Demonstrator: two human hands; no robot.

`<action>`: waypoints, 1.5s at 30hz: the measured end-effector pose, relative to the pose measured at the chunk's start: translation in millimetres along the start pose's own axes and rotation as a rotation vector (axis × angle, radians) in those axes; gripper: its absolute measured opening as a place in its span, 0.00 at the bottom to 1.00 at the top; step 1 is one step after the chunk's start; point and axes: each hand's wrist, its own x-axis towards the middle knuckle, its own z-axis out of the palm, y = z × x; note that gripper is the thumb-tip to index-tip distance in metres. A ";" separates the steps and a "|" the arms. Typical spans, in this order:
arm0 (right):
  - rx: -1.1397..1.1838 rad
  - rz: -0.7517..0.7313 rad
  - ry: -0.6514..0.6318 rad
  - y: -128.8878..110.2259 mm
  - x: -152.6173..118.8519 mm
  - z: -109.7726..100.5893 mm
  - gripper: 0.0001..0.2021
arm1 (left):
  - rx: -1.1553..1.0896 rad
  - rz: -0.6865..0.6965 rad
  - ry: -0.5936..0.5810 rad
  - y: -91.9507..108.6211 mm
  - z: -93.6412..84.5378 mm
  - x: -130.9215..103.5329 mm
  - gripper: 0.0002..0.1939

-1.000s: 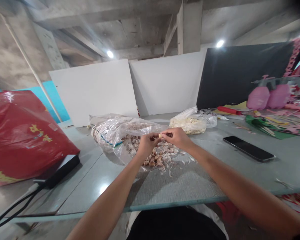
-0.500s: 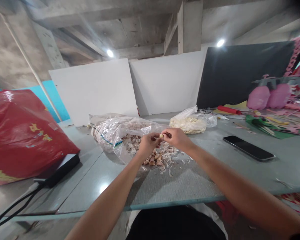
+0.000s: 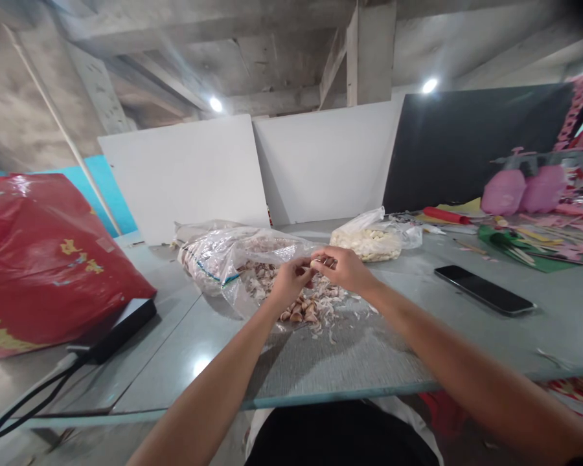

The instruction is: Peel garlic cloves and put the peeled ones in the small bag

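Note:
My left hand [image 3: 291,283] and my right hand [image 3: 342,266] meet fingertip to fingertip above a pile of garlic cloves [image 3: 298,309]. A small pale garlic clove [image 3: 315,264] shows between them, pinched by both hands; my fingers partly cover it. Under and around my hands lie brown unpeeled cloves and loose papery skins [image 3: 328,314]. The pile spills from the mouth of a clear plastic bag [image 3: 223,249] on the left. Behind my right hand is a second clear bag [image 3: 366,243] of pale peeled cloves.
A large red bag [image 3: 53,259] and a black box with a cable [image 3: 121,330] stand left on the grey table [image 3: 175,362]. A phone [image 3: 483,289] lies right. Farther right are pink spray bottles [image 3: 502,192], green paper and sticks. Boards [image 3: 325,162] lean behind.
My right fingers have shifted slightly over the clove, which now shows less. Both hands stay nearly in the same place.

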 end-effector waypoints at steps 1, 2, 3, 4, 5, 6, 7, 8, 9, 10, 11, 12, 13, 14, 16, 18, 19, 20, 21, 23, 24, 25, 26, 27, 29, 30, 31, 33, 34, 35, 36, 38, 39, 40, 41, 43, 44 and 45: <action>0.017 -0.010 0.000 -0.3 -0.1 0.0 0.09 | 0.018 0.014 0.005 1.2 -0.1 -0.4 0.18; 0.038 -0.012 -0.002 -0.3 -0.2 0.5 0.09 | 0.029 0.028 0.010 2.8 0.0 -1.0 0.18; 0.064 -0.002 -0.003 0.0 -0.4 1.6 0.10 | 0.029 0.040 0.013 4.4 0.2 -1.5 0.17; 0.091 0.020 -0.003 0.6 -0.7 3.0 0.11 | 0.020 0.050 0.015 5.9 0.6 -2.0 0.17; 0.120 0.048 0.000 1.4 -1.0 4.9 0.12 | 0.002 0.059 0.016 7.0 1.0 -2.5 0.17; 0.143 0.076 0.005 2.1 -1.4 7.0 0.12 | -0.022 0.063 0.019 7.8 1.6 -2.9 0.16; 0.158 0.101 0.014 2.7 -1.9 9.1 0.13 | -0.047 0.064 0.025 8.0 2.1 -3.3 0.16; 0.163 0.119 0.027 3.2 -2.2 10.9 0.13 | -0.070 0.063 0.037 7.7 2.6 -3.5 0.17; 0.160 0.130 0.039 3.4 -2.5 12.4 0.13 | -0.082 0.064 0.057 7.2 3.0 -3.8 0.17; 0.149 0.134 0.047 3.4 -2.7 13.2 0.12 | -0.077 0.071 0.080 6.5 3.3 -4.0 0.17; 0.132 0.129 0.052 3.1 -2.8 13.5 0.12 | -0.053 0.081 0.104 5.8 3.3 -4.2 0.16; 0.110 0.118 0.055 2.6 -2.8 13.1 0.12 | -0.014 0.094 0.127 5.4 3.2 -4.4 0.15; 0.089 0.106 0.057 1.9 -2.9 12.4 0.11 | 0.032 0.107 0.147 5.3 2.8 -4.6 0.14; 0.072 0.095 0.059 1.0 -2.9 11.5 0.11 | 0.076 0.115 0.158 5.5 2.4 -4.8 0.13; 0.062 0.089 0.056 -0.6 -2.9 10.0 0.11 | 0.137 0.112 0.163 6.9 1.3 -5.4 0.13; 0.081 0.095 0.042 -1.5 -2.7 10.3 0.11 | 0.153 0.088 0.162 9.0 0.6 -5.9 0.14; 0.102 0.098 0.036 -1.5 -2.5 11.2 0.11 | 0.150 0.076 0.160 10.0 0.5 -6.0 0.14; 0.133 0.104 0.033 -1.0 -2.1 12.4 0.12 | 0.139 0.065 0.159 10.7 0.6 -6.1 0.14; 0.174 0.115 0.033 -0.2 -1.7 13.8 0.13 | 0.121 0.060 0.162 11.2 0.7 -6.0 0.14; 0.260 0.155 0.049 2.5 -0.3 15.7 0.14 | 0.072 0.061 0.182 11.4 1.0 -5.3 0.14; 0.292 0.180 0.065 4.2 0.5 15.9 0.14 | 0.042 0.061 0.201 11.0 1.1 -4.7 0.14; 0.308 0.203 0.085 5.7 1.3 15.4 0.14 | 0.008 0.057 0.224 10.4 1.1 -4.0 0.14; 0.310 0.221 0.109 7.1 2.1 14.3 0.14 | -0.031 0.052 0.247 9.7 1.1 -3.2 0.14; 0.301 0.233 0.132 8.2 2.7 12.5 0.14 | -0.077 0.047 0.267 8.8 1.1 -2.3 0.15; 0.248 0.231 0.164 9.4 3.3 8.2 0.14 | -0.193 0.037 0.288 7.2 1.1 -0.5 0.17; 0.199 0.214 0.169 9.6 3.4 6.1 0.14 | -0.257 0.036 0.289 6.6 1.1 0.2 0.18; 0.138 0.186 0.167 9.8 3.3 4.4 0.14 | -0.318 0.033 0.282 6.3 1.0 0.8 0.19; 0.008 0.117 0.157 10.5 3.0 2.5 0.14 | -0.410 0.023 0.252 6.6 1.0 1.3 0.21; -0.048 0.089 0.156 11.1 3.0 2.3 0.14 | -0.439 0.017 0.236 7.1 0.9 1.2 0.22; -0.090 0.069 0.159 11.9 3.1 2.5 0.15 | -0.457 0.012 0.220 7.8 0.9 1.0 0.22; -0.115 0.059 0.167 12.7 3.4 2.9 0.15 | -0.468 0.006 0.206 8.5 0.9 0.7 0.23; -0.104 0.054 0.175 13.3 4.0 3.9 0.16 | -0.479 -0.003 0.192 9.5 1.1 0.2 0.24; -0.063 0.058 0.166 12.8 4.2 4.3 0.16 | -0.477 -0.006 0.191 9.6 1.3 0.1 0.23; 0.001 0.070 0.146 11.8 4.2 4.7 0.17 | -0.470 -0.007 0.193 9.4 1.4 0.0 0.23; 0.085 0.094 0.116 10.4 4.2 5.0 0.18 | -0.457 -0.004 0.198 9.0 1.4 0.0 0.22; 0.278 0.166 0.036 7.0 3.7 5.5 0.19 | -0.411 0.019 0.209 7.8 1.4 -0.2 0.20; 0.366 0.201 -0.005 5.5 3.3 5.9 0.20 | -0.381 0.033 0.212 7.3 1.3 -0.5 0.19; 0.441 0.228 -0.044 4.5 3.0 6.3 0.20 | -0.349 0.047 0.212 7.0 1.3 -0.9 0.18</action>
